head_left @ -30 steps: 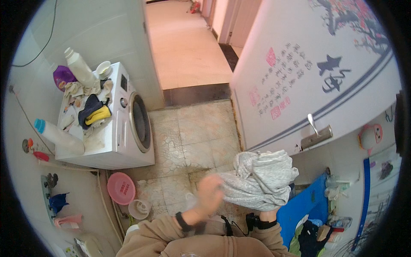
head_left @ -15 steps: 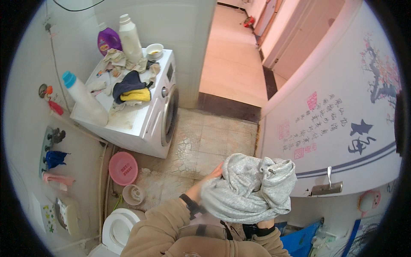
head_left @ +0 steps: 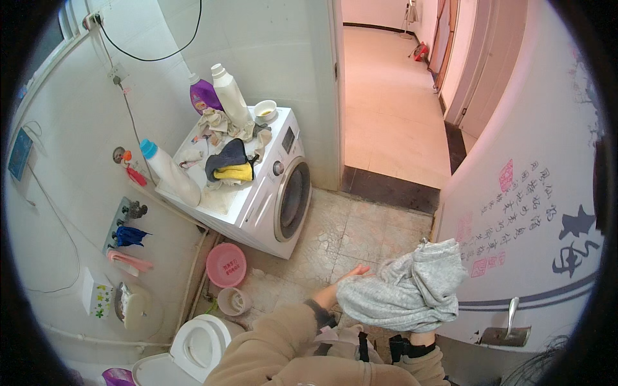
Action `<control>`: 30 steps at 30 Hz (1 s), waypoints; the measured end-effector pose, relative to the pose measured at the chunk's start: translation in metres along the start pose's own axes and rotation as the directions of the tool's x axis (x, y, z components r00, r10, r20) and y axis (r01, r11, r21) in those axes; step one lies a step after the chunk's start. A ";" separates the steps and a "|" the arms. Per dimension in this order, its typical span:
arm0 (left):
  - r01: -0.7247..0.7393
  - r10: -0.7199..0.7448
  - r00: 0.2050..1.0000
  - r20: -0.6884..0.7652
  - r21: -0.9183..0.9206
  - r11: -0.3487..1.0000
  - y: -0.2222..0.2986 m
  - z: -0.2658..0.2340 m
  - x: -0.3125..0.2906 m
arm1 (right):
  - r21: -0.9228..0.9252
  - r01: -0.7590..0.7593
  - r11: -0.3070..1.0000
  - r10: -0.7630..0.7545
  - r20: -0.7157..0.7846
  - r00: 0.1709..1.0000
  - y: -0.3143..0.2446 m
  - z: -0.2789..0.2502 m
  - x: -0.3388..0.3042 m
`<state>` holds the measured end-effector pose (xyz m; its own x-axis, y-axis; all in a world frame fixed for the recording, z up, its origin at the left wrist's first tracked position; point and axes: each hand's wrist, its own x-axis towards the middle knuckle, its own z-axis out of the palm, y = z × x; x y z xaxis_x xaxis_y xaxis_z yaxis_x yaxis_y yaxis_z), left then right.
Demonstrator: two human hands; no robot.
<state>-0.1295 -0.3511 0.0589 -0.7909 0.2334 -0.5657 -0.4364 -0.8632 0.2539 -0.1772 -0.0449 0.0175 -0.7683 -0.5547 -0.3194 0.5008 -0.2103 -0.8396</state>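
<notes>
A light grey cloth garment (head_left: 405,283) hangs bunched and twisted in front of me, its folds gathered at the upper right. At its left edge, my left hand (head_left: 351,275) touches or lies right beside the cloth, with the visible fingers stretched out and the lower part covered by the fabric. Only the wrist of my right hand (head_left: 421,337) shows below the bundle; its fingers are hidden inside or under the garment, which it carries. Dark bands circle both wrists over tan sleeves.
A white washing machine (head_left: 257,209) bears bottles, rags and a bowl (head_left: 265,110). Left of me stand a pink basin (head_left: 226,265), a small white bucket (head_left: 234,301) and a toilet (head_left: 201,347). A door with a metal handle (head_left: 507,334) stands at right; a dark threshold (head_left: 389,190) lies ahead.
My view has turned left, so the room appears further right and lower. The garment has shifted slightly right and narrowed, and more of my left hand's fingers now shows beside it.
</notes>
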 end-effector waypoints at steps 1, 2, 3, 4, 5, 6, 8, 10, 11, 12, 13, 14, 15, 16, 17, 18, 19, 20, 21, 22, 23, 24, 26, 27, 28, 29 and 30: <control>0.000 0.000 1.000 -0.016 0.005 1.000 0.003 0.008 0.006 | 0.017 0.000 1.000 0.000 -0.017 1.000 -0.004 -0.002 0.008; -0.012 0.013 0.999 -0.033 0.044 0.999 0.008 0.012 0.013 | 0.033 0.004 0.999 -0.003 -0.035 0.999 -0.006 -0.005 0.016; -0.033 0.034 0.999 -0.011 0.079 0.996 0.013 0.014 0.021 | 0.046 0.010 0.999 -0.008 -0.051 0.999 -0.009 -0.005 0.025; -0.070 0.065 0.996 0.053 0.100 0.993 0.019 0.013 0.030 | 0.057 0.016 0.998 -0.012 -0.067 0.998 -0.012 -0.006 0.035; -0.068 0.063 0.997 0.045 0.113 0.991 0.029 0.010 0.042 | 0.070 0.023 0.997 -0.017 -0.085 0.996 -0.014 -0.005 0.044; -0.080 0.071 0.994 0.079 0.119 0.990 0.045 0.003 0.055 | 0.082 0.031 0.996 -0.022 -0.103 0.994 -0.016 -0.004 0.055; -0.078 0.055 0.989 0.141 0.166 0.983 0.075 -0.017 0.078 | 0.109 0.039 0.993 -0.022 -0.152 0.988 -0.018 0.004 0.076; -0.041 -0.016 0.972 0.233 0.238 0.970 0.101 -0.041 0.099 | 0.120 0.046 0.992 -0.020 -0.210 0.977 -0.017 0.015 0.098; -0.080 -0.014 0.973 0.231 0.394 0.916 0.114 -0.052 0.108 | 0.127 0.055 0.990 -0.025 -0.231 0.973 -0.015 0.023 0.114; -0.134 -0.011 0.966 0.259 0.535 0.834 0.132 -0.066 0.115 | 0.130 0.057 0.990 -0.024 -0.249 0.968 -0.013 0.031 0.129; -0.190 -0.012 0.956 0.292 0.651 0.735 0.147 -0.079 0.121 | 0.136 0.057 0.989 -0.019 -0.267 0.964 -0.010 0.041 0.147; -0.369 0.101 0.915 0.390 0.711 0.598 0.159 -0.091 0.123 | 0.143 0.052 0.988 -0.010 -0.280 0.960 -0.007 0.051 0.164; -0.446 0.156 0.885 0.438 0.705 0.551 0.169 -0.098 0.128 | 0.145 0.038 0.989 0.006 -0.294 0.956 -0.004 0.060 0.180; -0.408 0.145 0.898 0.415 0.662 0.629 0.180 -0.103 0.132 | 0.150 0.027 0.988 0.020 -0.303 0.953 -0.003 0.070 0.196; -0.250 0.064 0.944 0.325 0.571 0.782 0.194 -0.103 0.140 | 0.154 0.018 0.988 0.030 -0.308 0.951 -0.002 0.079 0.212; 0.028 -0.092 0.987 0.128 0.431 0.902 0.209 -0.099 0.148 | 0.162 0.009 0.987 0.044 -0.318 0.947 -0.003 0.087 0.224; 0.178 -0.201 0.978 0.053 0.289 0.941 0.224 -0.093 0.155 | 0.167 0.002 0.986 0.052 -0.322 0.945 -0.003 0.094 0.235; 0.205 -0.228 0.969 0.093 0.210 0.956 0.238 -0.088 0.156 | 0.167 -0.006 0.986 0.061 -0.330 0.942 -0.004 0.098 0.246; 0.238 -0.254 0.963 0.090 0.156 0.959 0.252 -0.082 0.156 | 0.175 -0.016 0.984 0.075 -0.337 0.939 -0.004 0.103 0.255; 0.248 -0.259 0.954 0.151 0.090 0.965 0.265 -0.076 0.157 | 0.177 -0.023 0.984 0.083 -0.338 0.938 -0.005 0.105 0.265; 0.203 -0.211 0.977 0.032 0.173 0.964 0.277 -0.072 0.160 | 0.174 -0.028 0.984 0.087 -0.338 0.937 -0.005 0.105 0.275; 0.139 -0.137 0.990 -0.026 0.246 0.959 0.290 -0.073 0.163 | 0.177 -0.042 0.983 0.100 -0.333 0.938 -0.005 0.105 0.286; 0.061 0.013 0.982 -0.189 0.384 0.921 0.310 -0.089 0.169 | 0.184 -0.064 0.981 0.122 -0.322 0.939 -0.005 0.101 0.308; 0.054 0.082 0.956 -0.281 0.443 0.895 0.314 -0.102 0.175 | 0.187 -0.080 0.979 0.137 -0.317 0.938 -0.005 0.097 0.319; -0.017 0.204 0.928 -0.312 0.509 0.860 0.315 -0.118 0.182 | 0.195 -0.098 0.976 0.157 -0.318 0.935 -0.004 0.094 0.330; 0.015 0.310 0.854 -0.419 0.615 0.789 0.327 -0.137 0.200 | 0.197 -0.112 0.974 0.170 -0.310 0.935 -0.003 0.089 0.341; 0.062 0.448 0.785 -0.427 0.774 0.630 0.341 -0.160 0.213 | 0.199 -0.119 0.973 0.177 -0.303 0.937 -0.001 0.084 0.354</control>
<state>-0.3782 -0.6673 -0.1005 -0.6333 -0.3951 -0.6654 -0.6558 -0.1826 0.7326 -0.4159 -0.3086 -0.0578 -0.7518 -0.3127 -0.5805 0.6580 -0.2986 -0.6913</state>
